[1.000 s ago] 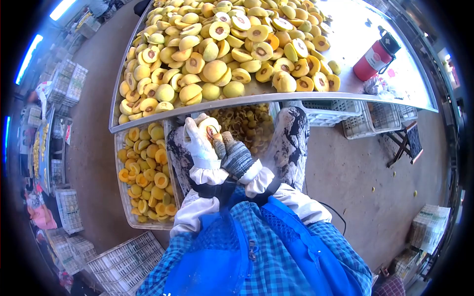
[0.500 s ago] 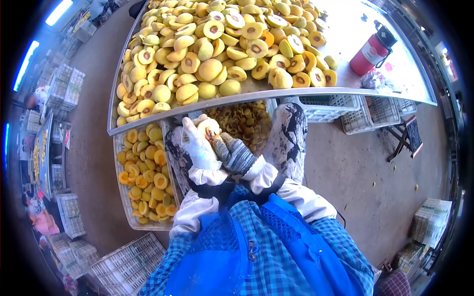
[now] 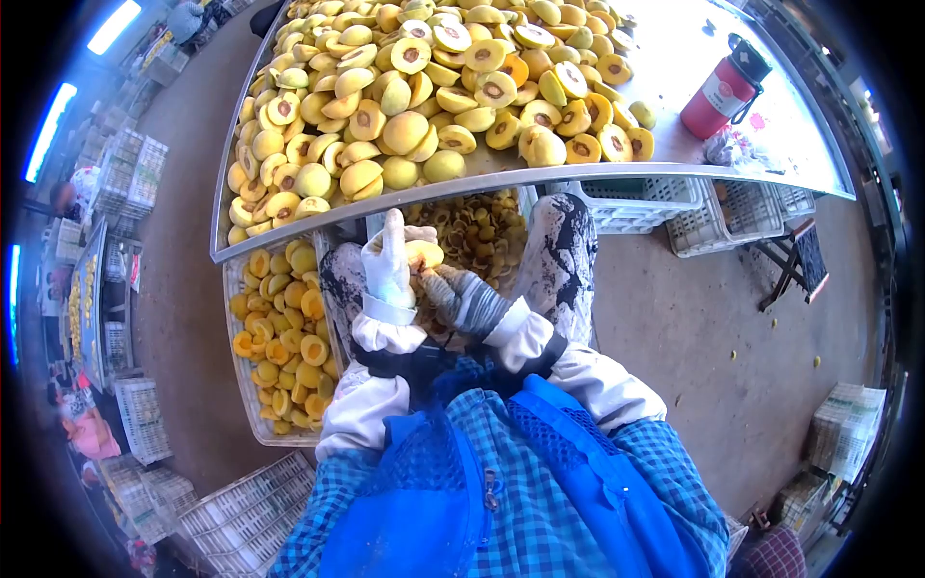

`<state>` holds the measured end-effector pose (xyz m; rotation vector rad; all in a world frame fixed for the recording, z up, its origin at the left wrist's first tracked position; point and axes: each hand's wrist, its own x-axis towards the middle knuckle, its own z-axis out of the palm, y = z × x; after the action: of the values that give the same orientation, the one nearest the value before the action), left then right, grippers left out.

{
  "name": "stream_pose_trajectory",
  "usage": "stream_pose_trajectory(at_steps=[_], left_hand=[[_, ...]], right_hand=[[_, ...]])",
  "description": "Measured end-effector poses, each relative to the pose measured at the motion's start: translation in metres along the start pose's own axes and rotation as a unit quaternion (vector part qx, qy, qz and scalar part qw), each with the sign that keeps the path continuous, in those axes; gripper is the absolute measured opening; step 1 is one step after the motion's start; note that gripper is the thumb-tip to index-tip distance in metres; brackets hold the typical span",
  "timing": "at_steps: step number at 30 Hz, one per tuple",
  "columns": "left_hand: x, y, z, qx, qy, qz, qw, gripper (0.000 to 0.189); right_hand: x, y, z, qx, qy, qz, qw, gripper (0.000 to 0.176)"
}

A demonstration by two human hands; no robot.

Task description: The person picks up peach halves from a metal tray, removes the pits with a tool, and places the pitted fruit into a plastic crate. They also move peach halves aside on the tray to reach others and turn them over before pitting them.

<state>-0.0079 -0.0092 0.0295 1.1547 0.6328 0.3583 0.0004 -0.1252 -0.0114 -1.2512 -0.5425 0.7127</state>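
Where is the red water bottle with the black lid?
Head view, upper right: the red bottle sits on the steel table, right of the halved yellow fruit pile.

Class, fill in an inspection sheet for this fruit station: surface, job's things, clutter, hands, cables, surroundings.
Surface: metal table, mostly covered by halved yellow fruit.
Job's things: fruit half; tray of orange halves beside the left knee; heap of cut pieces between the knees.
Clutter: red bottle and crumpled bag on the table's bare end.
Hands: left hand, white glove, holds the fruit half; right hand, grey glove, touches it.
Cables: nothing seen.
Surroundings: concrete floor, stacked crates, folding stool.
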Motion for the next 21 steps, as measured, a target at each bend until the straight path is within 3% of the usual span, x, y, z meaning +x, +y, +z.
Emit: stream_pose_trajectory(at_steps=[1, 2, 4, 9, 10, 12, 13, 15, 16, 17, 18, 19, 20, 21], left_hand=[[-0.001, 0.000, -0.001, -0.022, -0.025, 0.001, 0.999, 0.047], [-0.002, 0.001, -0.002, -0.042, -0.050, 0.001, 0.998, 0.047], [-0.001, -0.002, -0.003, -0.084, -0.069, 0.003, 0.994, 0.048], [-0.003, 0.000, -0.008, 0.064, -0.107, 0.054, 0.991, 0.043], [-0.004, -0.003, -0.007, 0.080, -0.115, 0.078, 0.987, 0.043], [-0.012, 0.005, -0.002, 0.123, -0.116, 0.088, 0.982, 0.049], [-0.010, 0.009, -0.006, 0.065, -0.143, 0.057, 0.986, 0.051], [-0.011, 0.011, 0.001, -0.113, -0.097, 0.021, 0.989, 0.054], [-0.010, 0.018, 0.001, -0.205, -0.043, 0.035, 0.977, 0.053], [-0.003, 0.016, -0.019, -0.222, -0.009, 0.029, 0.974, 0.052], [0.004, 0.015, -0.039, -0.239, 0.025, 0.025, 0.970, 0.050], [0.013, 0.014, -0.073, -0.156, 0.093, 0.082, 0.980, 0.048], [0.012, 0.020, -0.107, -0.109, 0.165, 0.120, 0.973, 0.047], [0.003, 0.034, -0.137, -0.024, 0.216, 0.186, 0.958, 0.042]], right_hand=[[-0.004, -0.008, 0.002, 0.155, -0.016, 0.078, 0.985, 0.034], [-0.004, 0.002, -0.002, 0.217, -0.032, 0.124, 0.968, 0.035], [-0.005, -0.002, -0.010, 0.142, -0.061, 0.132, 0.979, 0.035], [-0.001, -0.028, -0.029, -0.053, -0.141, 0.145, 0.978, 0.034], [-0.006, -0.034, -0.020, 0.006, -0.101, 0.138, 0.985, 0.036], [-0.014, -0.047, -0.037, -0.117, -0.181, 0.104, 0.971, 0.037], [-0.003, -0.051, -0.036, 0.090, -0.238, 0.235, 0.938, 0.037], [-0.012, -0.021, -0.009, 0.383, -0.082, 0.249, 0.886, 0.031], [-0.009, 0.022, -0.017, 0.572, -0.110, 0.225, 0.781, 0.028], [-0.017, -0.009, 0.007, 0.570, 0.114, 0.221, 0.783, 0.027], [-0.019, -0.010, 0.008, 0.563, 0.144, 0.210, 0.786, 0.029], [-0.018, -0.010, 0.002, 0.561, 0.178, 0.189, 0.786, 0.030], [-0.015, -0.002, -0.009, 0.483, 0.085, 0.234, 0.839, 0.033], [-0.015, 0.011, -0.019, 0.359, 0.064, 0.274, 0.890, 0.037]])
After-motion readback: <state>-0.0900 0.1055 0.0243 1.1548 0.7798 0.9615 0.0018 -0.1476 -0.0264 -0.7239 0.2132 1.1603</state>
